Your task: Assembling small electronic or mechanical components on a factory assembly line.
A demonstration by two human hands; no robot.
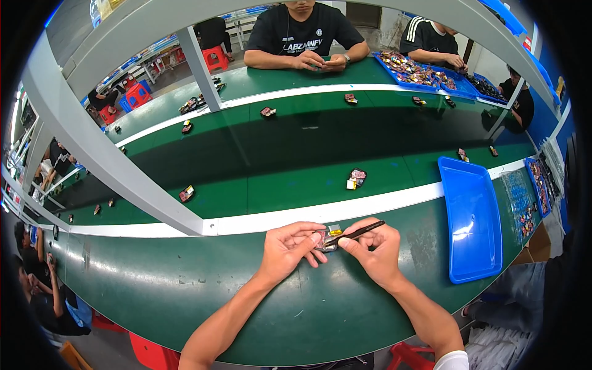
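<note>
Left hand (288, 246) hides small part (330, 237); right hand (373, 250) holds tweezers (357, 233).

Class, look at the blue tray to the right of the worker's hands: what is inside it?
The blue tray shows only its bare blue floor; nothing lies in it. It sits on the green table, which hides beneath it.

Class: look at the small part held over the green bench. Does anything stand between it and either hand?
Nothing visible does. The left hand grips the small part directly, and the right hand holds black tweezers whose tips reach it.
</note>
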